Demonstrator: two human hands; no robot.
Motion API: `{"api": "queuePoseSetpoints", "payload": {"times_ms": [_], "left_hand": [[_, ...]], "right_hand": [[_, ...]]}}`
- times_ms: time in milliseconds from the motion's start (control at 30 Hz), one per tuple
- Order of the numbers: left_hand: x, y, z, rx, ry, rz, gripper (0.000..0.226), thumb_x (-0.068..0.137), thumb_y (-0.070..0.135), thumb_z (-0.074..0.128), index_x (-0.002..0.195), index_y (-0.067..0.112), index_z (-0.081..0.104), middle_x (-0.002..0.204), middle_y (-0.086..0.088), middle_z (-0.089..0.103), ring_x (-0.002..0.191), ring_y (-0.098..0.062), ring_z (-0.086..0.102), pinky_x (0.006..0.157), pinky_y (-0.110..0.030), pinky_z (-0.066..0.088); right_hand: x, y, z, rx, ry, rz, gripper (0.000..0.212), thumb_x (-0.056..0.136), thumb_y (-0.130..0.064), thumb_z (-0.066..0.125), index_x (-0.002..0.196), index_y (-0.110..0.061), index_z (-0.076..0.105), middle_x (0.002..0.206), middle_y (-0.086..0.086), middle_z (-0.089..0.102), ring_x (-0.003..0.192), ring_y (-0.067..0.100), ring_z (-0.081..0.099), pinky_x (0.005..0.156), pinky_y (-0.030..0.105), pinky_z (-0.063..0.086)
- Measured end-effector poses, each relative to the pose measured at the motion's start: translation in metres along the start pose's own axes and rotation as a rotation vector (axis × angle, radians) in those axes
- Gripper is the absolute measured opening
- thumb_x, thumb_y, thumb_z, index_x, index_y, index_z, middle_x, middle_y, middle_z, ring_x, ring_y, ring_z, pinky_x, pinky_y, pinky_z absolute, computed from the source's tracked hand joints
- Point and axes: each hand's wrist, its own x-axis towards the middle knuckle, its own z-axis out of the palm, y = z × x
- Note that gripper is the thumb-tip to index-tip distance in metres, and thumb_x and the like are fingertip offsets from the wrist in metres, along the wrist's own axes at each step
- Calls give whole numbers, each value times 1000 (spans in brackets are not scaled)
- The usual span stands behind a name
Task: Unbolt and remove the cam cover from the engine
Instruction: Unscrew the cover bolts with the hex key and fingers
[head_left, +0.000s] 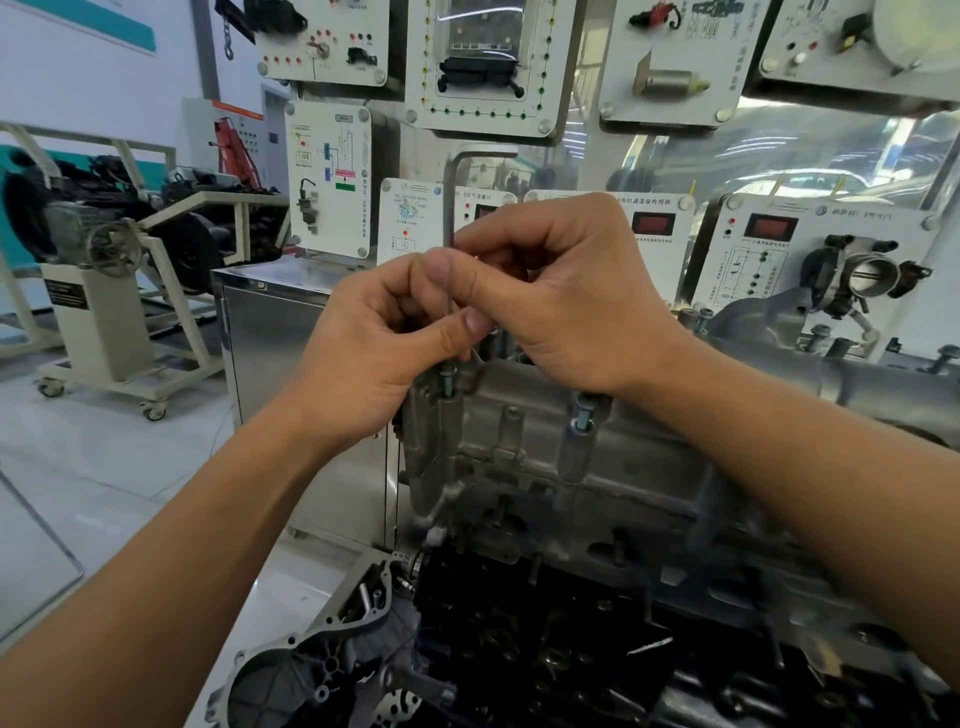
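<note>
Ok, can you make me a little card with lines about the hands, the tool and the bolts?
tool: L-shaped hex key, upright, bent end on top
left hand: pinches the key's shaft low down
right hand: pinches the shaft just above
corner bolt: raised, right under the hands
second bolt: sticking up, shank showing
cam cover: still on the engine

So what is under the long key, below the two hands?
A raised bolt stands in the metal cover, directly below the key. The fingers hide the key's tip, so contact cannot be seen.
</note>
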Motion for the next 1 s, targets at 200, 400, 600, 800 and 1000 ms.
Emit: {"api": "queuePoseSetpoints", "payload": {"times_ms": [200,400,600,800,1000], "left_hand": [[0,0,-2,-28,-28,-42,45,75,26,80,87,-9,54,65,6,67,64,-8,65,66,-20,55],[-1,3,-9,-89,-84,-106,29,92,27,67,98,0,65,82,-10,69,82,-25,65,78,-32,54],[-2,-1,-10,-98,-62,-112,21,93,20,61,94,0,68,86,-16,69,88,-32,64,82,-35,55],[-1,-2,-4,-5,-34,-44,26,83,21,76,81,1,60,66,6,68,65,-10,64,67,-23,55],[-1,1,0,25,-36,4,31,79,26,70,79,-2,57,63,8,63,64,-5,61,66,-17,52]], "right_hand": [[0,0,0,7,-17,-7,8,90,-9,72,86,-3,75,69,11,71,59,12,65,56,23,51],[0,3,0,51,-54,22,17,95,-6,62,88,7,71,67,22,68,53,33,65,51,44,53],[1,4,1,65,-80,51,19,96,-6,60,90,9,70,67,26,66,54,37,63,52,45,52],[2,3,1,42,-6,34,19,90,-18,73,84,1,74,59,19,66,49,33,62,47,40,50],[0,1,1,11,29,9,22,87,-15,75,70,-1,71,55,14,61,47,14,48,47,22,39]]}}
